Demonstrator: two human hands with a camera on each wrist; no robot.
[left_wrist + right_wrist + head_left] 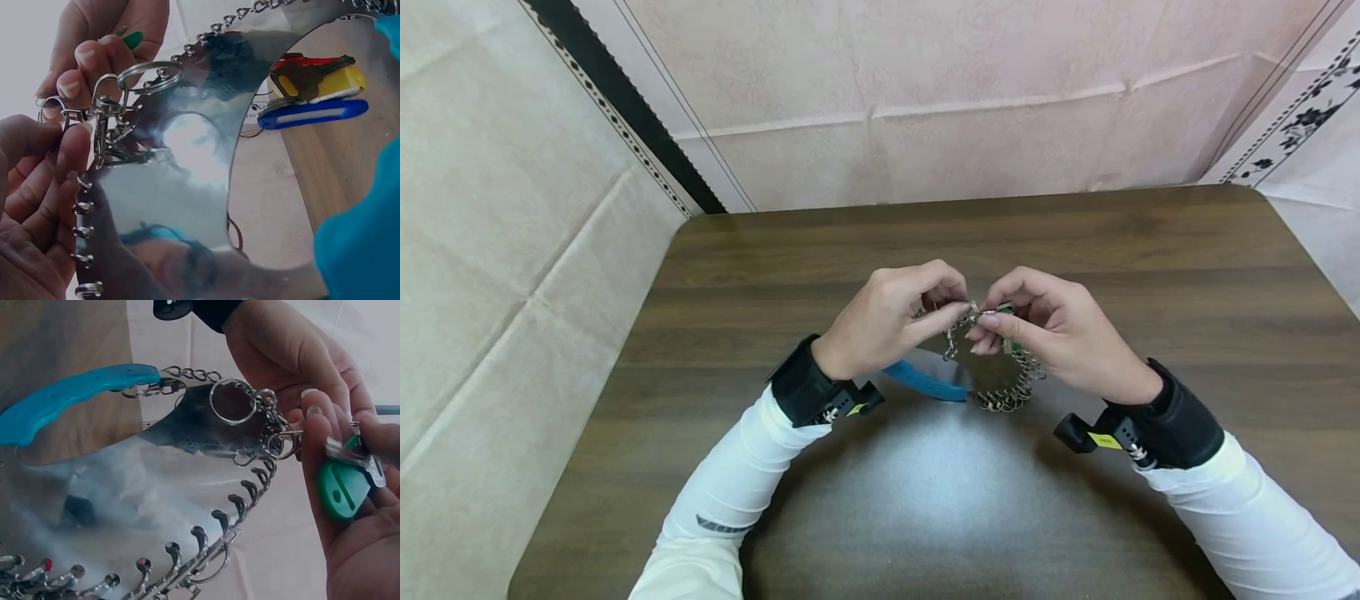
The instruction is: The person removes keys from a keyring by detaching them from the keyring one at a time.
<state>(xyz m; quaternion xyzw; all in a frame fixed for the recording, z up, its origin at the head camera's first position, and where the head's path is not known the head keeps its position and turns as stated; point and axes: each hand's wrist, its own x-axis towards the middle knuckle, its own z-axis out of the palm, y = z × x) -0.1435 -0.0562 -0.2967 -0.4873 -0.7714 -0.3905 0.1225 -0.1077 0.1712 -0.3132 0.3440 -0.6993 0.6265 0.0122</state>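
A shiny metal key holder (112, 475), a wide ring with small hooks along its rim and a blue handle (928, 382), is held up above the table. My left hand (895, 312) is at its hooked top edge, pinching a small metal snap hook (78, 115) between thumb and finger. Opposite it, my right hand (1056, 325) pinches a silver key (375, 470) with a green tag (340, 490), its fingertips almost meeting the left ones. A short chain with a loose split ring (232, 401) hangs by the snap hook. Fingers partly hide where hook and key meet.
Below the key holder's opening, the left wrist view shows a blue tag (312, 115), a yellow and red tag (350, 78) and a dark key (306, 81). The brown wooden table (925, 517) has a far edge against pale patterned cloth (1000, 100).
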